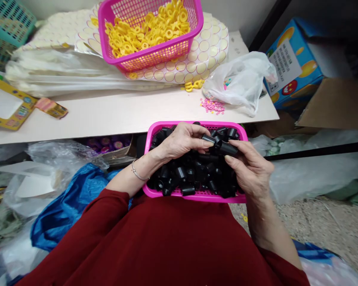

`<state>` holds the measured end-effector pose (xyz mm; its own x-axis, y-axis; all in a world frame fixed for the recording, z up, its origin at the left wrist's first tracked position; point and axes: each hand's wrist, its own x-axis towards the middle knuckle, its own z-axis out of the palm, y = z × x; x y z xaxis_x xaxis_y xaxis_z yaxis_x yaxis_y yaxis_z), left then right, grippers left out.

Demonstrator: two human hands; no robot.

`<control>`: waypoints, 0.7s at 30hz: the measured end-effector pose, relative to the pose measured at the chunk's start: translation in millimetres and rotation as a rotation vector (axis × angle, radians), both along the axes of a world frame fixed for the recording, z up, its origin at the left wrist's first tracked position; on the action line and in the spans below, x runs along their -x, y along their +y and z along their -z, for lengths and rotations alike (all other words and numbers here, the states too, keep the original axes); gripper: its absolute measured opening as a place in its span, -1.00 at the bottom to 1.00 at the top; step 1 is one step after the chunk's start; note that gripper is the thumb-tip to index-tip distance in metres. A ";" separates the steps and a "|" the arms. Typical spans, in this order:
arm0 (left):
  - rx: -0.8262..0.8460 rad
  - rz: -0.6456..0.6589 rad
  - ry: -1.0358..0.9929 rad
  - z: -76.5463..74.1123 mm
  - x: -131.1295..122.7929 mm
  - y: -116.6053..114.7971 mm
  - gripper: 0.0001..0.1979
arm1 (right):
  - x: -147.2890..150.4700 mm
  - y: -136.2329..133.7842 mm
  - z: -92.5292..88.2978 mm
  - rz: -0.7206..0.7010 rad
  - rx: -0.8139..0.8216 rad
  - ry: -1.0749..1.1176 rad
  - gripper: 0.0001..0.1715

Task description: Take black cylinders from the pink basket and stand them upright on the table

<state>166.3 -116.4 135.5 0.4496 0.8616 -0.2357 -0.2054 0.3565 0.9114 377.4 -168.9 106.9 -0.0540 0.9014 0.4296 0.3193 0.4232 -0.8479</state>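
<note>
On my lap rests a pink basket (193,197) filled with small black plastic cylinders (188,190). Above its left half, my left hand (185,141) is closed, pinching one black plastic cylinder (208,139) between thumb and fingers. My right hand (252,167), over the basket's right side, pinches another black plastic cylinder (227,149) with thumb and forefinger. The two held pieces are close together, the left one slightly higher. Whether they touch, I cannot tell. Some fingertips of the left hand are hidden behind its thumb and piece.
Ahead, a pale table (122,115) bears a pink basket (150,55) of yellow ring-ended pieces. Tiny pink rings (212,106) lie beside a white plastic bag (241,79). A blue box (295,63) stands at right. Blue sheeting (68,206) and clear plastic bags lie at lower left.
</note>
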 end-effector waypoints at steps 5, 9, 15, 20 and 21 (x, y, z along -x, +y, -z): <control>-0.068 0.023 0.051 1.3 -4.7 -7.0 -0.62 | 11.1 -1.4 1.4 0.011 -0.039 -0.142 -0.62; -0.211 0.011 0.177 0.8 -2.9 -8.0 -0.62 | 27.6 3.4 2.6 0.037 -0.165 -0.294 -0.61; -0.423 0.066 0.313 -3.7 8.7 4.6 -0.64 | 45.8 23.2 6.8 -0.002 -0.129 -0.459 -0.66; -0.495 -0.062 0.357 1.2 17.2 26.3 -0.71 | 41.4 46.4 -2.5 -0.046 -0.090 -0.510 -0.65; -0.508 -0.142 0.395 4.2 23.1 36.5 -0.73 | 35.9 52.5 -4.4 -0.005 -0.075 -0.542 -0.63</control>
<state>143.2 -79.8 131.4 0.2866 0.9536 0.0922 0.1658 -0.1442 0.9756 341.5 -116.4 111.3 -0.2893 0.8688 0.4019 0.6999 0.4784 -0.5303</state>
